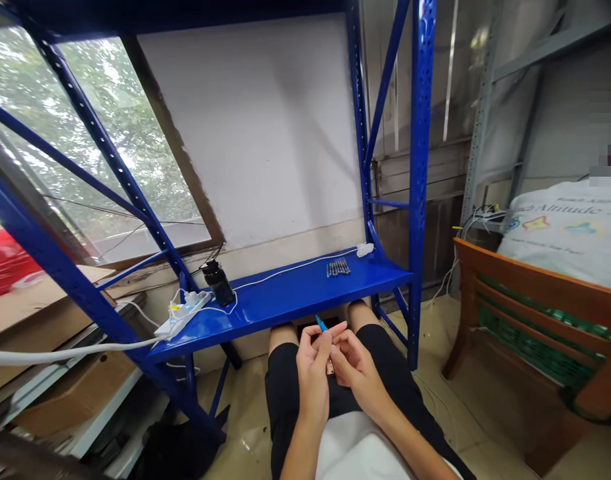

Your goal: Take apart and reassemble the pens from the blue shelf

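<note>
Blue piece: slim, small, its tapered end point(321, 324) pointing up and away from the body between the two hands, above the lap and just off the near edge of the surface; its lower part is hidden by fingers.
Left hand point(313, 360): the grip is narrow and appears to hold the blue piece between thumb and fingers.
Right hand point(358, 363): fingers curled in close beside the left; whether its grip bears on the piece, I cannot tell.
Small patterned thing point(330, 367): low between the palms, mostly covered; too small to identify.
Handling: for something this slim, a light fingertip pinch with one hand as the steady anchor, and small motions from the other, should give the best control; squeezing hard could make it slip or twist.
Position: work over the lap leaves little to catch a dropped part, so bringing the hands over the surface seems safer.
Sight line: the fingers cover much of the work; opening them slightly would help in judging alignment.
Surface point(285, 295): blue metal, with a neat row of slim pieces point(338, 268) towards the right, best left undisturbed.
Left end: black bottle point(218, 285) just beside a white power strip point(183, 316).
</note>
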A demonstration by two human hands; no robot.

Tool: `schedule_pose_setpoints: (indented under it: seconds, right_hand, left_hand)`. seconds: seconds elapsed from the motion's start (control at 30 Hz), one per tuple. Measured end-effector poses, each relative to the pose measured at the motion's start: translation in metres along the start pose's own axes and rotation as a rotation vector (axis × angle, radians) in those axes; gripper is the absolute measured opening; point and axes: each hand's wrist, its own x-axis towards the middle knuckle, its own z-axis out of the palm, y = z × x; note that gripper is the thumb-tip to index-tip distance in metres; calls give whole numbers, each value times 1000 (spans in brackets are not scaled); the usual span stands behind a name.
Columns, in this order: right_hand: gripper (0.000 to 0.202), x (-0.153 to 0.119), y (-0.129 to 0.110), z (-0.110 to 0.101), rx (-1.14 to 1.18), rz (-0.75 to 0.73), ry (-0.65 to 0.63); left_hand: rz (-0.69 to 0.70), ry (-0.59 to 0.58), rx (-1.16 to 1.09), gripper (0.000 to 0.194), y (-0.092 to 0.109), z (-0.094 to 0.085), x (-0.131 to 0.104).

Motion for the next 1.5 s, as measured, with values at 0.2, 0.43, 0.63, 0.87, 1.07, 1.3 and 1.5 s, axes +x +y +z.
schedule_pose_setpoints:
  seconds: [0.2,0.43,0.63,0.87,1.07,1.3,1.5]
  right_hand:
    - [42,3,20,26,-25,55,-85]
    - [38,10,37,51,-124,30,-150]
    - [37,8,50,31,-177,-69,-32]
    - [37,6,47,3,-154,-60,33]
    - [43,10,49,-16,-93,9,48]
    - [41,7,57,-10,-65,-2,3]
    - [41,21,53,2,46,-23,148]
  left_hand:
    - [102,139,28,42,-2,-39,-10]
    - [147,288,-33,46,5,-71,-14]
    - [142,204,-48,39,-13,-56,-13]
    - [35,174,-123,40,-43,-38,-3]
    - [-4,119,-157,39,-51,-33,7]
    - [-20,179,-337,43,-50,-39,6]
    - [66,187,-379,38,-55,-60,6]
